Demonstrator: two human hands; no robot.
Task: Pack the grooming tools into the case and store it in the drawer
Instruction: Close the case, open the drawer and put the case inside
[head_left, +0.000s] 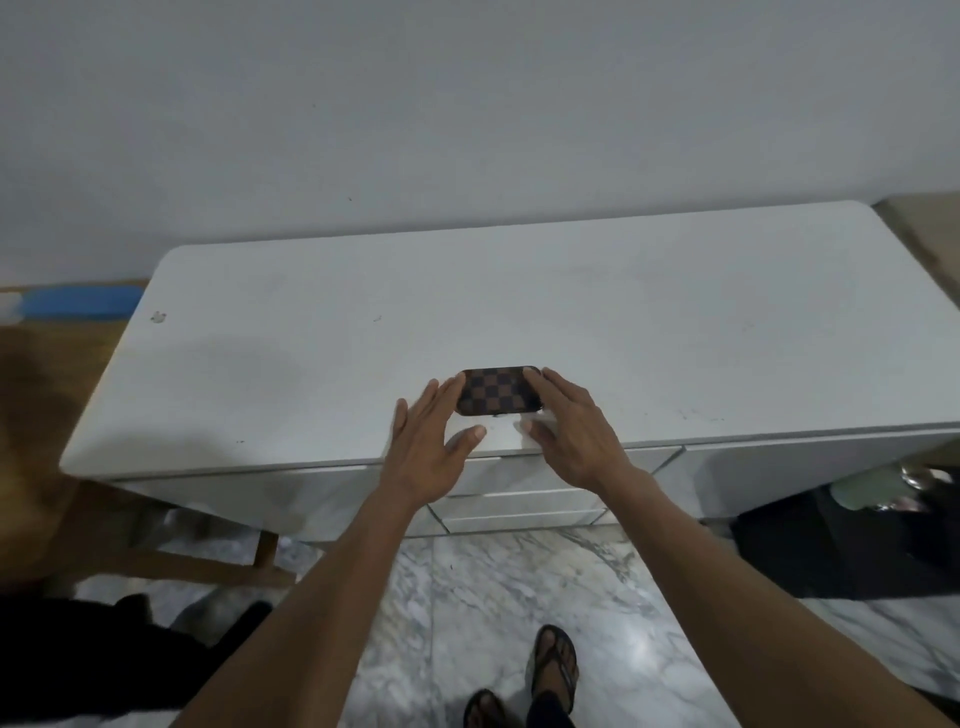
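A small brown checkered case (497, 391) lies closed and flat on the white desk top (675, 322), near the front edge. My left hand (428, 441) is at its left end, fingers spread, fingertips touching the case's left side. My right hand (569, 431) is at its right end, fingers spread, fingertips at the case's top right corner. Neither hand has lifted the case. Below the desk top, closed white drawers (519, 506) show between my forearms. No loose grooming tools are visible.
A white wall stands behind the desk. A blue object (78, 301) lies on the floor at the left. Dark bags (857, 535) sit under the desk's right side. A wooden frame (197, 561) is lower left. My sandalled feet stand on marble floor (519, 597).
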